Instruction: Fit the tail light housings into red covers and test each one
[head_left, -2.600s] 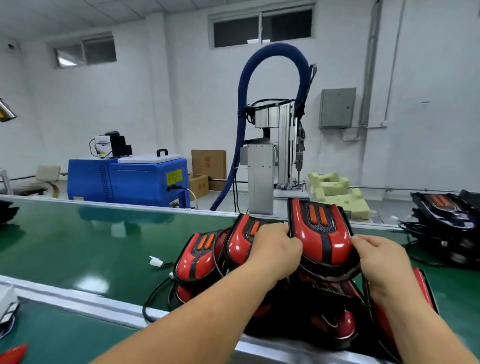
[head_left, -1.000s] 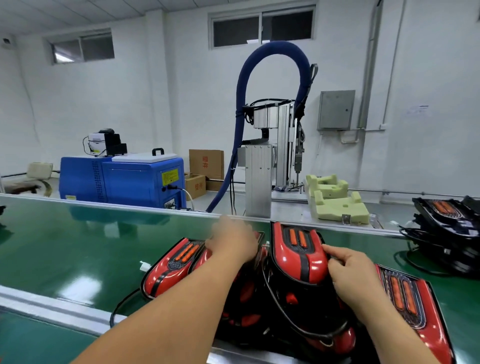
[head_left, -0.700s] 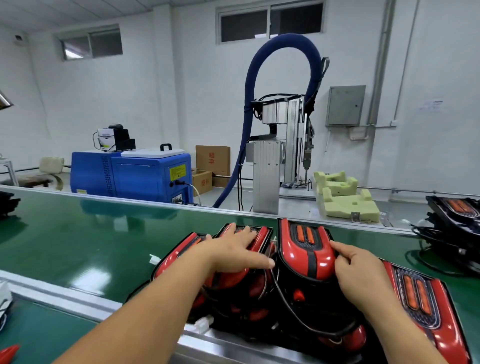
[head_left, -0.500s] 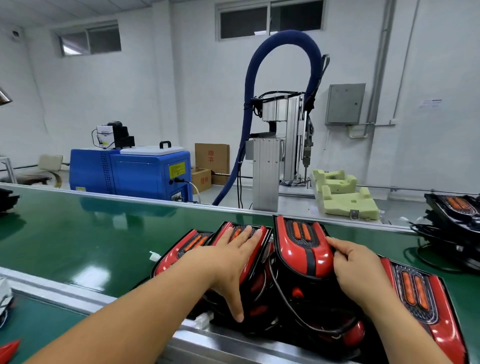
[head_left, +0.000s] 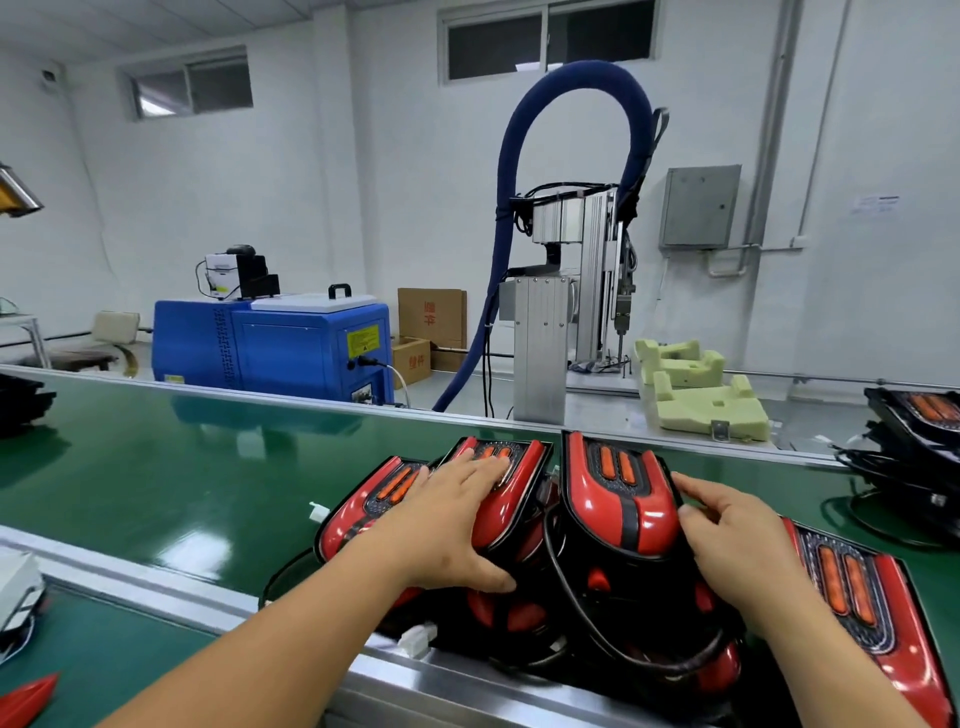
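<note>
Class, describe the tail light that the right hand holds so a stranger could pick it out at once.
Find the green belt, then the cluster of red tail lights at its near edge. It is the middle light, held at its right edge by the right hand. A black stripe runs down its centre, and unlike its lower neighbours it stands tallest, nearly upright.

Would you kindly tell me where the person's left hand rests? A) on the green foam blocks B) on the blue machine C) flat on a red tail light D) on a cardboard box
C: the left hand lies with straight fingers across a red tail light, just left of the upright tail light.
</note>
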